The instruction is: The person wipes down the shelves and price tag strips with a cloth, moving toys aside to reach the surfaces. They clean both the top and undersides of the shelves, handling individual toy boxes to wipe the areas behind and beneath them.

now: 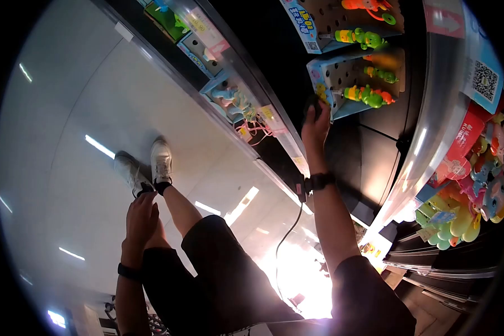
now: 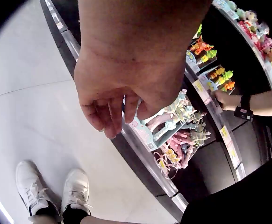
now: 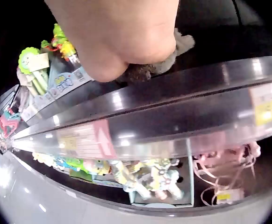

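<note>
My right hand (image 1: pixel 316 127) reaches onto the black shelf beside a box of toys. It grips a bunched grey, fuzzy piece (image 3: pixel 182 44), dark brown near the fingers; it looks like a cloth or plush, and I cannot tell which. Just past the fingers stands the blue-edged display box (image 1: pixel 347 109) with green and orange toys (image 1: pixel 369 96). Hanging loosely with nothing in it, my left hand (image 2: pixel 129 88) is in front of the lower shelf edge in its wrist view. In the head view that left hand is over the leg, its fingers pointing towards the shoes.
Clear price-label strips (image 1: pixel 269 115) edge the shelves. On the lower shelf lie a box of pastel toys (image 3: pixel 159 179) and pink corded items (image 3: pixel 225 163). Colourful toys (image 1: pixel 465 207) hang or pile at the right. White shoes (image 2: pixel 75 191) stand on the pale floor (image 2: pixel 14 116).
</note>
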### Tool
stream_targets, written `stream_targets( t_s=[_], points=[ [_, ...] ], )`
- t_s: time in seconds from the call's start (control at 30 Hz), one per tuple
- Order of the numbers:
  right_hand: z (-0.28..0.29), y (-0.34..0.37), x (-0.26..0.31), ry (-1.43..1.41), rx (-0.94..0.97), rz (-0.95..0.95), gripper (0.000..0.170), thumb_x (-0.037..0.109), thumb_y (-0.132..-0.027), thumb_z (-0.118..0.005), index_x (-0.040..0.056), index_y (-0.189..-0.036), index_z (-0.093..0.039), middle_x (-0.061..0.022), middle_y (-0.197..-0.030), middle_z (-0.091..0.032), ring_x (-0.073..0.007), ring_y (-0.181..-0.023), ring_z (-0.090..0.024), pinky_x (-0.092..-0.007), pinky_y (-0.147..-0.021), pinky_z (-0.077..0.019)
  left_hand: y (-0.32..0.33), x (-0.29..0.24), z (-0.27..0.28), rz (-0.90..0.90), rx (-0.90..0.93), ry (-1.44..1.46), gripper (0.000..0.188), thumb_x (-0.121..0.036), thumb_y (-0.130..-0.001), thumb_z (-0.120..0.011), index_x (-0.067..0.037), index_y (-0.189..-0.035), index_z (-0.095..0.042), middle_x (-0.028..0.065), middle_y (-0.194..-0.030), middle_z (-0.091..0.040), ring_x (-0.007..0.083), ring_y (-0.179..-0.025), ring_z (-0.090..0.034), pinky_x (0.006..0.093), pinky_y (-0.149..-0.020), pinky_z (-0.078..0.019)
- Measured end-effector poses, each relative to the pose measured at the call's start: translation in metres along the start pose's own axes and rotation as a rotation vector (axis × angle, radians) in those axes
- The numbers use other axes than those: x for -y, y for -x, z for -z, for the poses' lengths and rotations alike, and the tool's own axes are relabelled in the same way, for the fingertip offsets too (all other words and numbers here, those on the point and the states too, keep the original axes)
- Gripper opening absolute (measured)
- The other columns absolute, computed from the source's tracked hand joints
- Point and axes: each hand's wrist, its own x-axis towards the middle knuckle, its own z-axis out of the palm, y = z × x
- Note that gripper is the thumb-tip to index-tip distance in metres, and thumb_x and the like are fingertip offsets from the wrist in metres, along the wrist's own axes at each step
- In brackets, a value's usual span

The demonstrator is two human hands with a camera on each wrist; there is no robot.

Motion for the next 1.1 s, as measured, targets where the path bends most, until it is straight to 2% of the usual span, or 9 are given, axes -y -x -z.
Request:
stream_targets(
  t_s=[0.13, 0.3, 0.4, 0.53, 0.6, 0.7, 0.87, 1.0, 1.1],
  points=[
    [-0.020, -0.032, 0.028, 0.227, -0.070, -0.101, 0.033, 0.015, -0.086, -0.054, 0.0007, -0.114, -0.047, -0.0200, -0.111, -0.052, -0.0364, -0.108, -0.047, -0.0434, -0.092, -0.0369, -0.006, -0.004, -0.005, -0.002, 0.018, -0.052, 0.029, -0.004, -0.079, -0.053, 0.000, -0.107, -0.056, 0.0185, -0.102, -0.060, 0.0368, -0.092, -0.057, 0.0432, -0.080, -0.0463],
    [-0.040, -0.060, 0.063, 0.115, -0.102, 0.300, 0.031, 0.018, -0.086, -0.054, 0.0051, -0.114, -0.053, -0.0196, -0.112, -0.052, -0.0372, -0.107, -0.048, -0.0446, -0.093, -0.0370, -0.010, -0.006, -0.007, -0.028, 0.067, -0.092, 0.029, -0.005, -0.079, -0.052, 0.000, -0.108, -0.056, 0.0182, -0.103, -0.060, 0.0364, -0.092, -0.057, 0.0427, -0.081, -0.0461],
    [-0.018, -0.029, 0.042, 0.075, 0.012, 0.262, 0.030, 0.018, -0.085, -0.055, 0.0056, -0.112, -0.055, -0.0190, -0.111, -0.053, -0.0378, -0.104, -0.050, -0.0442, -0.091, -0.0393, -0.014, -0.006, -0.004, -0.013, 0.071, -0.109, 0.030, -0.004, -0.079, -0.052, 0.001, -0.108, -0.056, 0.0185, -0.103, -0.060, 0.0365, -0.093, -0.056, 0.0428, -0.081, -0.0459],
    [0.013, 0.062, -0.046, 0.229, -0.169, 0.032, 0.035, 0.024, -0.082, -0.060, 0.0057, -0.112, -0.055, -0.0195, -0.106, -0.056, -0.0374, -0.099, -0.053, -0.0426, -0.088, -0.0423, -0.015, -0.003, -0.001, 0.040, 0.093, -0.092, 0.031, -0.005, -0.080, -0.051, 0.001, -0.110, -0.055, 0.0202, -0.105, -0.059, 0.0374, -0.096, -0.056, 0.0432, -0.083, -0.0452],
    [0.034, 0.087, -0.096, 0.247, -0.125, -0.222, 0.044, 0.030, -0.079, -0.065, 0.0038, -0.113, -0.053, -0.0206, -0.111, -0.052, -0.0348, -0.103, -0.051, -0.0414, -0.089, -0.0410, -0.013, -0.001, -0.001, 0.065, 0.102, -0.076, 0.031, -0.006, -0.081, -0.051, 0.001, -0.112, -0.055, 0.0213, -0.106, -0.059, 0.0377, -0.098, -0.055, 0.0430, -0.084, -0.0449],
    [0.050, 0.068, -0.094, 0.233, 0.077, -0.357, 0.054, 0.035, -0.076, -0.070, 0.0012, -0.114, -0.051, -0.0200, -0.118, -0.048, -0.0301, -0.108, -0.048, -0.0390, -0.091, -0.0389, -0.005, 0.006, -0.005, 0.037, 0.002, -0.073, 0.029, -0.002, -0.078, -0.050, 0.001, -0.106, -0.056, 0.0200, -0.101, -0.060, 0.0371, -0.093, -0.056, 0.0445, -0.081, -0.0452],
    [0.036, 0.010, -0.031, -0.372, 0.068, -0.139, 0.056, 0.026, -0.079, -0.070, -0.0005, -0.123, -0.046, -0.0149, -0.118, -0.050, -0.0228, -0.107, -0.048, -0.0340, -0.092, -0.0370, 0.007, 0.036, -0.023, 0.039, 0.018, -0.070, 0.029, -0.006, -0.077, -0.053, -0.001, -0.106, -0.056, 0.0194, -0.101, -0.060, 0.0369, -0.093, -0.056, 0.0446, -0.080, -0.0461],
    [0.024, -0.010, -0.054, -0.482, 0.058, -0.239, 0.047, 0.021, -0.086, -0.063, 0.0004, -0.124, -0.045, -0.0150, -0.114, -0.055, -0.0232, -0.103, -0.052, -0.0327, -0.091, -0.0387, 0.010, 0.040, -0.028, 0.057, 0.056, -0.092, 0.032, -0.008, -0.078, -0.054, -0.002, -0.109, -0.055, 0.0187, -0.102, -0.059, 0.0365, -0.092, -0.056, 0.0438, -0.080, -0.0462],
    [0.035, -0.006, -0.040, -0.247, 0.097, -0.126, 0.042, 0.022, -0.090, -0.056, 0.0014, -0.124, -0.045, -0.0150, -0.110, -0.058, -0.0245, -0.099, -0.055, -0.0319, -0.089, -0.0398, 0.008, 0.040, -0.030, 0.045, 0.055, -0.102, 0.032, -0.008, -0.078, -0.054, -0.002, -0.109, -0.055, 0.0187, -0.102, -0.059, 0.0365, -0.093, -0.056, 0.0438, -0.081, -0.0458]
  ],
)
